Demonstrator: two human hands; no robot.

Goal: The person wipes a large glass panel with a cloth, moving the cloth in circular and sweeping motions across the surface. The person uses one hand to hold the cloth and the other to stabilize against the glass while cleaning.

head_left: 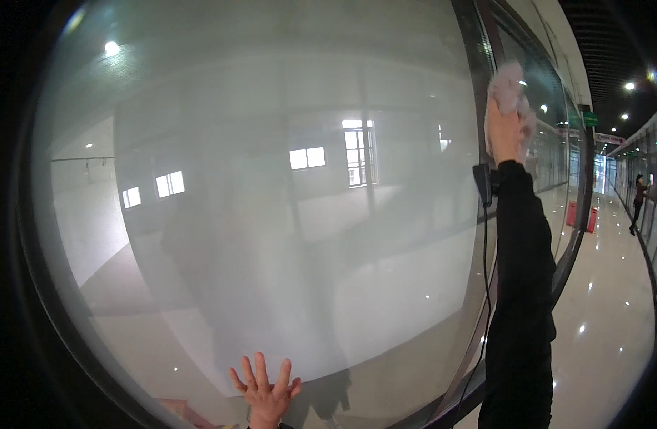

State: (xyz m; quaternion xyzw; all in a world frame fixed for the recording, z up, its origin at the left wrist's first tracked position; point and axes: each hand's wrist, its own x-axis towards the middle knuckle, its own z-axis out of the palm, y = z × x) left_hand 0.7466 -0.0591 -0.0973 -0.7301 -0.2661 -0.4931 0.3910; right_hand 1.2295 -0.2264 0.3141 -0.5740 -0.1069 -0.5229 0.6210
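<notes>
My right hand [505,132] is raised high at the right, its fingers closed over a fluffy pale pink cloth [509,80]. The cloth lies at the glass beside a dark upright window frame [473,43]. A small black device [483,184] with a thin cable sits at my right wrist. Low in the view, my left hand [267,393] has its fingers spread wide and holds nothing. It is up against the large glass pane [271,236]; whether the palm touches it I cannot tell.
A corridor with a shiny floor [600,322] runs away at the right. A red box-like object [580,217] stands there beside the glass wall. Farther off, another person [638,204] stands by the opposite glass wall. Windows and lights reflect in the large pane.
</notes>
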